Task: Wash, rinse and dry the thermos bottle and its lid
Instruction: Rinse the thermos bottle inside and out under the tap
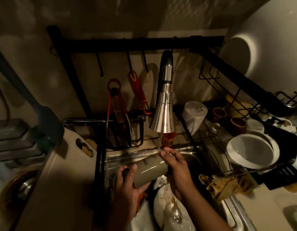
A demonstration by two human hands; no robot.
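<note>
Head view
Bottle place: the thermos bottle (150,170) lies on its side over the sink (191,155), under the tap (162,117), at 6 o'clock from the spout.
Left hand: the left hand (126,182) curls round the bottle's near end.
Right hand: the right hand (176,169) wraps the far end, fingers bent on it.
How it feels: I think it is hard, wet and slippery, and a bit heavy, so hold both ends tight.
Lid: I cannot see it.
Count: one bottle, two hands, one stream of water (159,144), one white bowl (251,150) at 3 o'clock.

Left hand (126,184) and right hand (177,170) bare, wet, sleeveless.
</note>
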